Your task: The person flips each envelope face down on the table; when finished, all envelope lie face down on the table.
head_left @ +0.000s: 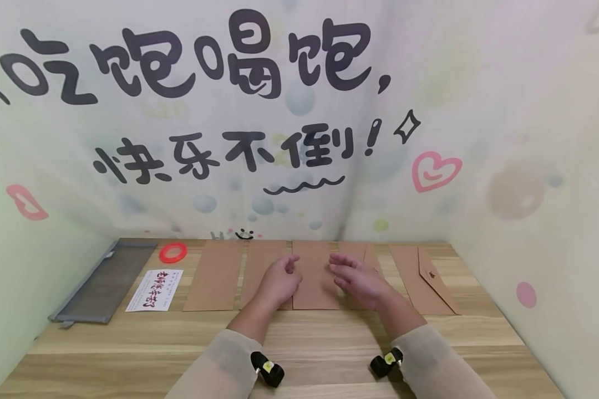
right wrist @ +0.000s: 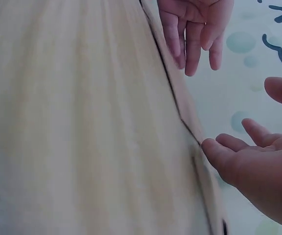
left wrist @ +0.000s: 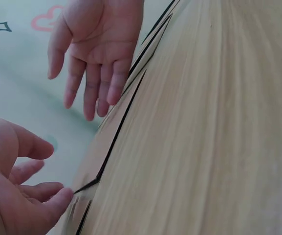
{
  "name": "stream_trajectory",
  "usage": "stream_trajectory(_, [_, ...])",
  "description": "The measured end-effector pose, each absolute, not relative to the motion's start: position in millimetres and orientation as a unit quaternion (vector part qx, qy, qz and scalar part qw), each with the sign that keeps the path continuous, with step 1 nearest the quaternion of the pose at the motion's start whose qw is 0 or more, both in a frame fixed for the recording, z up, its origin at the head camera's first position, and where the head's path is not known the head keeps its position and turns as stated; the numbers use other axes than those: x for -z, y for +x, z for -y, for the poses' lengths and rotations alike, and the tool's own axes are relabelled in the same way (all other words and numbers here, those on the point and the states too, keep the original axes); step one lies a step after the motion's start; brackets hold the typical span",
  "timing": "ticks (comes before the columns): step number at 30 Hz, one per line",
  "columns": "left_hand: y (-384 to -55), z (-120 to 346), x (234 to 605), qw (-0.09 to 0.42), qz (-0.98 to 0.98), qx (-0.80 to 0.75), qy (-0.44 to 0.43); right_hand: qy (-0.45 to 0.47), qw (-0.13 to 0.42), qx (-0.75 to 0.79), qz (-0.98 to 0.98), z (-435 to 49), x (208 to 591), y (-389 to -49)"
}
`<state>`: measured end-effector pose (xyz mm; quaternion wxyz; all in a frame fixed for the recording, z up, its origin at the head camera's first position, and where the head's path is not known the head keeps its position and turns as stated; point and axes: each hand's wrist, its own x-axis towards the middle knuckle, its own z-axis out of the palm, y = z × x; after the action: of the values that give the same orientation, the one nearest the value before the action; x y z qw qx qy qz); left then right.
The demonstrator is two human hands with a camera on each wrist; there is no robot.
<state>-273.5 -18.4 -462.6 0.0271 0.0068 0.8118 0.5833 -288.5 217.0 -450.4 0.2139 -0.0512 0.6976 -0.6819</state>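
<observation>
Several brown kraft-paper envelopes lie in a row across the wooden table. My left hand (head_left: 278, 282) is above the left edge of the middle envelope (head_left: 313, 285), its fingers loosely bent and holding nothing. On the other side, my right hand (head_left: 359, 281) hovers over that envelope's right edge and its neighbour, fingers spread and relaxed. The two palms face each other with a gap between them, as the left wrist view also shows. At the right end lies an envelope (head_left: 405, 271) with its pointed flap and small dark print showing. Plain brown sides show on the leftmost envelope (head_left: 214, 280).
A grey mesh zip pouch (head_left: 102, 282) lies at the far left of the table (head_left: 319, 343). Beside it are a red ring (head_left: 163, 253), like a roll of tape, and a white card (head_left: 155, 290) with red handwriting. A printed curtain (head_left: 299, 216) hangs behind the table.
</observation>
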Motion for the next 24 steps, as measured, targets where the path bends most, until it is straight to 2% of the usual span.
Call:
stream_trajectory(5, [-269.6, 9.3, 459.2, 0.01, -0.78, -0.626, 0.012, -0.063, 0.172, 0.68, -0.71, -232.1, 436.8, -288.5])
stream_trajectory(9, [-265.1, -5.1, 458.7, 0.019, -0.757, -0.653, 0.038, -0.067, 0.143, 0.659, -0.735, -252.4, 427.5, -286.4])
stream_trajectory(14, [-259.4, -27.1, 458.9, 0.026, -0.748, -0.66, 0.06, -0.051, 0.131, 0.638, -0.757, -284.9, 424.1, -280.5])
stream_trajectory(21, [-250.4, -57.1, 456.1, 0.07, -0.744, -0.662, 0.054, -0.042, 0.115, 0.623, -0.773, -319.8, 430.3, -274.3])
stream_trajectory(24, [-246.5, -69.8, 456.7, 0.074, -0.742, -0.663, 0.063, -0.044, 0.114, 0.63, -0.767, -329.1, 434.1, -274.9])
